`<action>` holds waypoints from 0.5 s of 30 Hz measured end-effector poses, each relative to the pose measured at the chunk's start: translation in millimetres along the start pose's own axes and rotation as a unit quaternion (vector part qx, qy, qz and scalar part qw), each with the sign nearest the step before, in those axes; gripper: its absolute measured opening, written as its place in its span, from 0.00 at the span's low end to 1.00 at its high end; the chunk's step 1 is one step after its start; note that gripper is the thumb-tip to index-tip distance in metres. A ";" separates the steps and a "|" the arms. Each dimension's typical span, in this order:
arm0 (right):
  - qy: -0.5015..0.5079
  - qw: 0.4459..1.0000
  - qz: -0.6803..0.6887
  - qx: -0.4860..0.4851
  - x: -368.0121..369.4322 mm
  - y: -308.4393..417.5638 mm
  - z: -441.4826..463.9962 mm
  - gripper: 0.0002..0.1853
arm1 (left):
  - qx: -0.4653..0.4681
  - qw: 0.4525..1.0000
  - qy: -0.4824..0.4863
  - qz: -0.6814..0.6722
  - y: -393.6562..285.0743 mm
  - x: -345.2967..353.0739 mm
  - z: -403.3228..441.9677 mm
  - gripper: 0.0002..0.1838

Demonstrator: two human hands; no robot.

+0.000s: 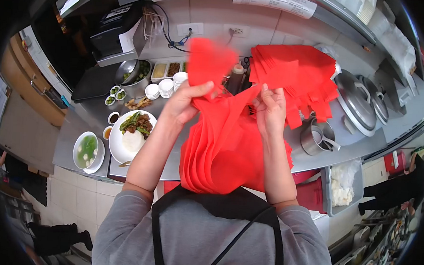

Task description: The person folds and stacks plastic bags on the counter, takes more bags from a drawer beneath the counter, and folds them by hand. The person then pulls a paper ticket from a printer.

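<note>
Both of my hands are at the upper end of a red fabric bundle (216,152) that hangs in folds against my apron. My left hand (187,100) pinches the red fabric on its left side, and a blurred red flap (206,60) rises just above it. On the right, my right hand (271,107) has its fingers closed on the edge of the same fabric. Behind my right hand, a stack of red fabric pieces (297,70) lies on the counter.
A plate of food (118,144) and a soup bowl (79,149) sit on the left counter, near small white cups (166,86). At right are a metal pot (310,140), large lids (353,99) and a grey bin (355,181). Other people stand at both sides.
</note>
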State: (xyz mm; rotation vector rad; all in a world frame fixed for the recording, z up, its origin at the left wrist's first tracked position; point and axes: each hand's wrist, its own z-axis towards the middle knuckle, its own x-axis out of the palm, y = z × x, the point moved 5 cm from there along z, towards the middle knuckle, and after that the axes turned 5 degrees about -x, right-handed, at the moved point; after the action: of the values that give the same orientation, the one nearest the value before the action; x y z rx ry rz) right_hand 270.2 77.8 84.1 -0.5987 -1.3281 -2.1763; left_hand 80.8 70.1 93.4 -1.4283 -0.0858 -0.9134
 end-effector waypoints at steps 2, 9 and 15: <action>0.010 0.998 0.052 0.017 0.5 0.5 -1.5 0.06 | 0.034 0.997 -0.066 -0.015 -9.4 0.8 -4.9 0.16; 0.031 0.989 0.133 0.060 6.5 -5.9 2.5 0.10 | 0.106 0.984 -0.135 0.054 -25.9 13.2 -8.7 0.14; 0.075 0.994 0.005 0.079 27.5 -7.9 -14.3 0.18 | 0.085 0.979 -0.157 0.097 -28.1 13.5 -2.6 0.13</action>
State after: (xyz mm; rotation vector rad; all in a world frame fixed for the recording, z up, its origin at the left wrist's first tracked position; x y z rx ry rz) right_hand 242.6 62.5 89.4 -0.3721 -1.3963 -2.0408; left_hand 72.3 64.7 123.0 -1.3823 -0.2508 -0.5043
